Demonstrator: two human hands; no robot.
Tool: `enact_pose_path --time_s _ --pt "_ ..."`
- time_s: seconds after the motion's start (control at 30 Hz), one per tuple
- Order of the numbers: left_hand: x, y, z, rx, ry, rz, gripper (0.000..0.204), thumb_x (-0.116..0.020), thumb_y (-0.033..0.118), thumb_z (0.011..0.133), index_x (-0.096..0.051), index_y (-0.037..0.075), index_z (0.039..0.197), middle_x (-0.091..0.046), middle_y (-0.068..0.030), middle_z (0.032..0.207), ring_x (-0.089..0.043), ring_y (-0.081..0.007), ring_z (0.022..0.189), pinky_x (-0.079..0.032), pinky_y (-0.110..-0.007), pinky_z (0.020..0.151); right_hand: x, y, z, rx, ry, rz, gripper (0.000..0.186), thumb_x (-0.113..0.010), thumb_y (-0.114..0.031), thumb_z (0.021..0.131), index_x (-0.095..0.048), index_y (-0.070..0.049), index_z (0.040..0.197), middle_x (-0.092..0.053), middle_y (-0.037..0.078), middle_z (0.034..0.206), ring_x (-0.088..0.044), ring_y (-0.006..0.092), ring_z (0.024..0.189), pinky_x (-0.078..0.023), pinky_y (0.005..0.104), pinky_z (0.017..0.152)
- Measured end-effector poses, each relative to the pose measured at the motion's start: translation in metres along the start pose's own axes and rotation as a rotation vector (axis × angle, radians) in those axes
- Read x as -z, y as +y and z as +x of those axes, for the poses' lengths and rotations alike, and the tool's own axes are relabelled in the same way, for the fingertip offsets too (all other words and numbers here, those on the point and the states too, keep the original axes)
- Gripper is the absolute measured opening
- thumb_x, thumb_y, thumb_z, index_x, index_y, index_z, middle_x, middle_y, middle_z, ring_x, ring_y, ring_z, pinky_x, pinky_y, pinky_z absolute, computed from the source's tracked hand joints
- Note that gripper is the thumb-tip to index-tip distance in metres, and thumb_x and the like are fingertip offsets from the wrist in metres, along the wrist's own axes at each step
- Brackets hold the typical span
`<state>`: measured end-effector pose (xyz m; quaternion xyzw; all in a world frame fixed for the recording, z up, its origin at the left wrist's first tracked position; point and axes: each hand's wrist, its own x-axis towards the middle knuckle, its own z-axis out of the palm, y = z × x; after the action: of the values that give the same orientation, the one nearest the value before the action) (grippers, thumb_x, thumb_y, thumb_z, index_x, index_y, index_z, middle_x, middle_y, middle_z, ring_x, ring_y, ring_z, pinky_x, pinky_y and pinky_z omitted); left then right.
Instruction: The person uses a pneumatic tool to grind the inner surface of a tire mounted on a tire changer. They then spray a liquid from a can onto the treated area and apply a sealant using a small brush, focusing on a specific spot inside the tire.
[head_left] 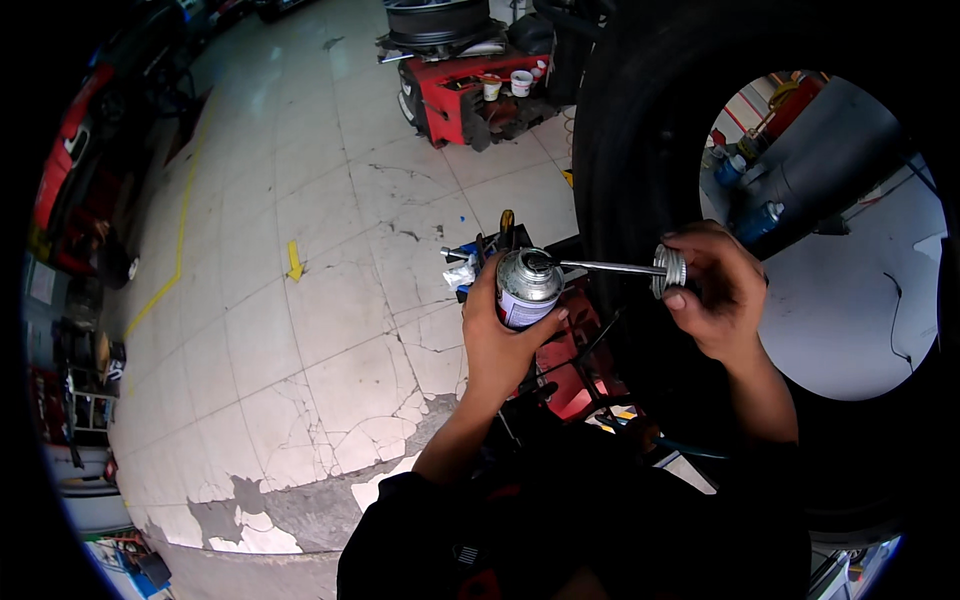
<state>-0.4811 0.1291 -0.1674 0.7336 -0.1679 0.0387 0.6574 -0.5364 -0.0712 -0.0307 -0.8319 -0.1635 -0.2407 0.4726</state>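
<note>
My left hand [500, 345] is wrapped round a small metal can [528, 285] with a pale label and an uncovered dark mouth. Between its fingertips my right hand [718, 290] grips a silvery screw cap [668, 272]. A thin brush stem [612, 266] runs from the cap leftward to the can's mouth; whether its tip is inside or just at the rim I cannot tell. Right beside both hands stands a big black tyre [640, 130], with my right hand in front of its inner edge.
Below the can is a red and black machine or stand [568, 385] with tools on it. A red cabinet [450, 100] bearing a wheel rim [438, 22] and white cups stands further off. Cracked floor tiles [330, 300] spread to the left, with a yellow arrow [294, 262].
</note>
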Motion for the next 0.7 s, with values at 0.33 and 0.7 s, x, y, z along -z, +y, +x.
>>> enact_pose_path --time_s 0.33,0.7 --pt "-0.024 -0.025 0.002 -0.029 -0.008 0.192 0.080 -0.084 0.022 0.060 -0.046 0.004 0.128 -0.057 -0.0165 0.117 -0.053 -0.0341 0.109 -0.039 -0.044 0.093 0.014 0.038 0.015 -1.248 -0.209 0.402 0.040 -0.057 -0.041 0.091 -0.058 -0.003 0.077 -0.058 0.007 0.059 -0.055 0.0126 0.044 -0.046 0.0247 0.040" --pt "-0.086 -0.024 0.016 0.081 -0.154 -0.116 0.077 -0.081 0.010 0.067 -0.040 -0.003 0.131 -0.057 -0.0156 0.119 -0.056 -0.0230 0.109 -0.043 -0.034 0.096 0.075 0.143 -0.006 -1.179 -0.327 0.499 0.038 -0.062 -0.041 0.088 -0.058 -0.004 0.095 -0.065 0.010 0.076 -0.064 0.0133 0.061 -0.053 0.0209 0.052"
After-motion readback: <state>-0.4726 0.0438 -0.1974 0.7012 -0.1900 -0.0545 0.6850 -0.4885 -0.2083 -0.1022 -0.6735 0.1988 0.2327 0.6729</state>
